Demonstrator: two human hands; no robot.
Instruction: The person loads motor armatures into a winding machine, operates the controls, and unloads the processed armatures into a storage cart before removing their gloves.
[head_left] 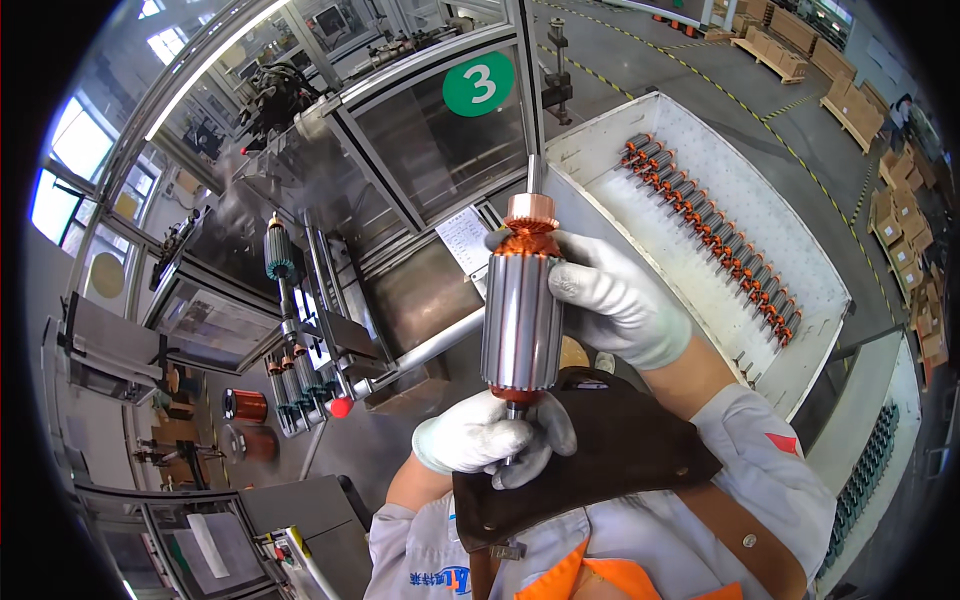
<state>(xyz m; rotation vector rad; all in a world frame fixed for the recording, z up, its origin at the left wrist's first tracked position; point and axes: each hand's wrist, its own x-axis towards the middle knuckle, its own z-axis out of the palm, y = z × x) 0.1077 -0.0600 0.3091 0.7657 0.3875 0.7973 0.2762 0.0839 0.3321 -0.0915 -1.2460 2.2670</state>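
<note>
— Two gloved hands, and we hold one motor armature [521,318] upright between them, near our chest. What does our left hand [487,446] do?

— Its grip is closed around the lower shaft end, just under the steel core. Our right hand [617,300] has its grip wrapped on the upper part, fingers beside the copper windings, the copper commutator above them.

— And around us?

— To the right, a white tray [800,262] carries a long row of armatures [712,232]. Far left, another armature [281,257] stands upright in the machine [330,330], with copper wire spools [243,405] lower left.
</note>
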